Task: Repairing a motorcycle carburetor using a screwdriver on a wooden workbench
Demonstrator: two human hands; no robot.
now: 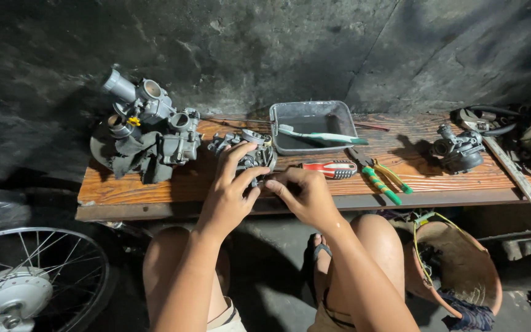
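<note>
Rough dark concrete rises behind the grained wooden counter (437, 175). At its near edge stands a lumpy grey cast-metal carburetor (250, 154), its long axis running about 10 to 4 o'clock. Left hand (228, 197) fingers wrap around it; right hand (305, 197) fingers pinch narrowly at its lower right side. A red-handled screwdriver (330, 168) lies at 3 o'clock.

A rough motorbike repair workshop: carburettors (149, 120), pliers (379, 175) and a wrench (511, 166) lie along a wooden bench (437, 175), with a spoked wheel (29, 276) below its left end.
</note>
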